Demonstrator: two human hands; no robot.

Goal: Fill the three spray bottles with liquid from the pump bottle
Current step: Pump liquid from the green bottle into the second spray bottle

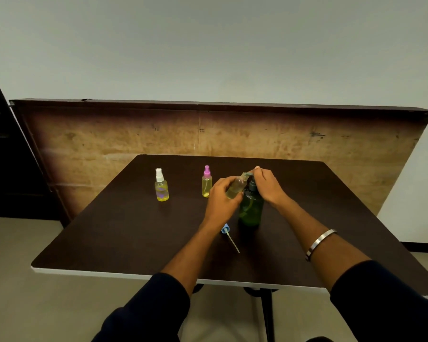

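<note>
Currently on the third bottle, by my read: my left hand (220,193) is wrapped around an uncapped spray bottle (235,188), tilted with its neck up under the spout of the pump bottle (251,206). My right hand (266,185) sits on top of the pump head, fingers curled over it, so it looks clamped on the pump mid-press.

The uncapped bottle shows some pale yellow liquid low down; I can't tell the exact level. Its blue sprayer (229,234) with dip tube lies on the counter (124,233) just near side of my left wrist.

The white-capped bottle (161,186) and pink-capped bottle (206,182) stand upright, capped, well left of the hands, both holding yellow liquid. I judge those two done.

Next move calls for more pump strokes while keeping neck and spout lined up; the neck is narrow, so drift means spill. Then set the bottle upright, pick up the blue sprayer, thread the tube in and screw it down.
</note>
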